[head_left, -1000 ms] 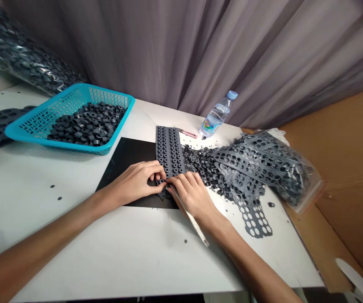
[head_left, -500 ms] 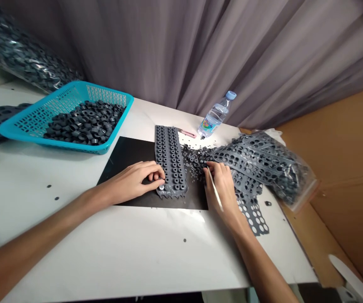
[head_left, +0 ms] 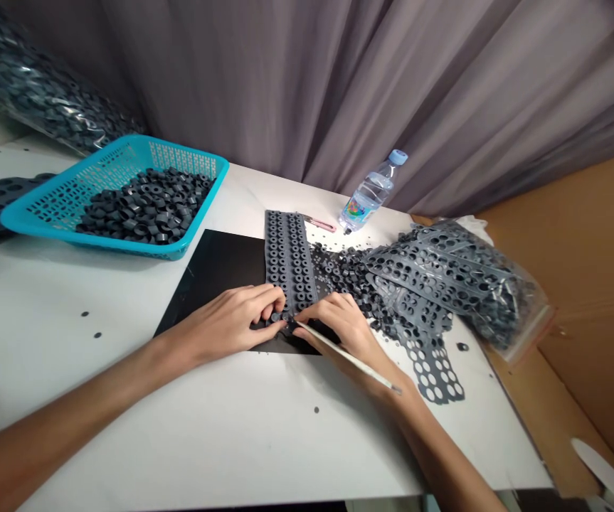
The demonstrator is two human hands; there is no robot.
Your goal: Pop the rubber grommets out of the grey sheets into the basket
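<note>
A grey rubber sheet of moulded rings (head_left: pixel 289 259) lies lengthwise on a black mat (head_left: pixel 220 264) on the white table (head_left: pixel 178 419). My left hand (head_left: pixel 232 318) presses its curled fingers on the sheet's near end. My right hand (head_left: pixel 341 326) is closed around a thin pale stick (head_left: pixel 346 355), with its tip at the same near edge, fingertips almost touching my left hand. Loose grey rings (head_left: pixel 341 270) lie in a heap just right of the sheet.
A turquoise basket (head_left: pixel 50 206) of grey rings sits at the back left. Punched-out grey sheets (head_left: pixel 424 284) and a plastic bag of them (head_left: pixel 499 299) lie right. A water bottle (head_left: pixel 371 192) and a pink item (head_left: pixel 320 225) lie behind. A brown board (head_left: pixel 595 284) borders the right.
My right hand went out to the loose rings on the right, then came back to the near end of the sheet. My left hand stayed on the sheet's end.
</note>
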